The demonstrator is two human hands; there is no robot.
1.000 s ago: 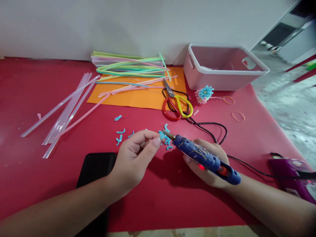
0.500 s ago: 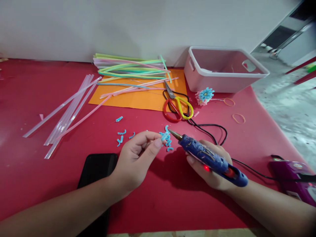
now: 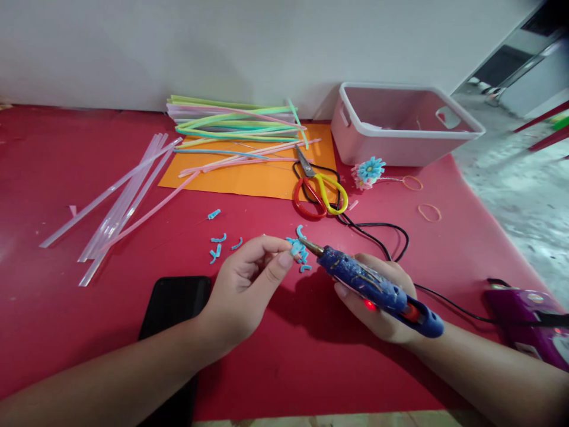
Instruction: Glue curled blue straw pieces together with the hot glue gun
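Observation:
Between thumb and forefinger, my left hand [image 3: 251, 290] pinches a small light-blue piece [image 3: 295, 249]. My right hand [image 3: 382, 296] is wrapped round a blue glue gun [image 3: 368, 279] with a red light lit on its side. The gun's metal nozzle points left, close to the pinched piece; whether they touch is hard to tell. Just behind my left fingertips lies a small pile of curved blue pieces [image 3: 303, 256]. More blue bits [image 3: 216, 254] are scattered left of it, with a blue piece on a thin wire [image 3: 214, 214] behind them.
A black phone [image 3: 178, 302] lies partly under my left forearm. Scissors [image 3: 322, 193] and colored strips [image 3: 235, 124] rest on orange paper [image 3: 249, 182]. Clear sticks [image 3: 120, 207] are at the left. A pink bin [image 3: 391, 148], flower [image 3: 370, 170], rubber bands [image 3: 429, 213] and purple device [image 3: 528, 320] are at the right.
The glue gun's nozzle has moved slightly left, nearer the blue piece in my left hand. My left hand has barely moved and still pinches the piece.

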